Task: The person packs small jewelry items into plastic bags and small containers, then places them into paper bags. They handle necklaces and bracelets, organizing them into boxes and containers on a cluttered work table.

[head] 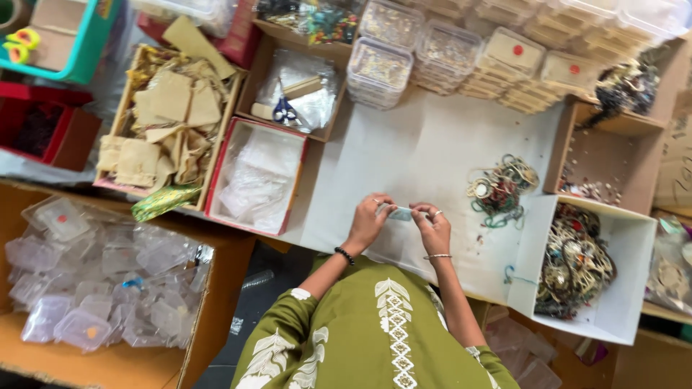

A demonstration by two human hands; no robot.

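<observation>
From the head camera, looking down, a person in a green top is sitting at a bench [432,144] covered in white paper. The left hand [369,220] and the right hand [432,229] are meeting in the middle, just above the paper. Both hands are pinching a small clear packet [401,213], the left closed on one end and the right closed on the other. The packet is sitting between the fingertips, near the front edge of the bench. What is inside it is too small to tell. A pile of beaded strings [499,189] is lying on the paper just to the right of the hands. Beside that, a white box [634,238] is holding a big tangle of more jewellery. A red box [257,176] of clear bags is resting to the left. Behind it, a box of tan pouches [169,122] is sitting near the back. Stacks of clear tubs [411,57] are standing along the far side. A brown box [108,288] full of empty clear tubs is waiting low on the left. I think the packet could slip, because it is tiny and only fingertips are holding it. If it is open, little bits could spill out and roll off the front edge. The nearby strings could also catch a bangle or sleeve and get dragged along.
</observation>
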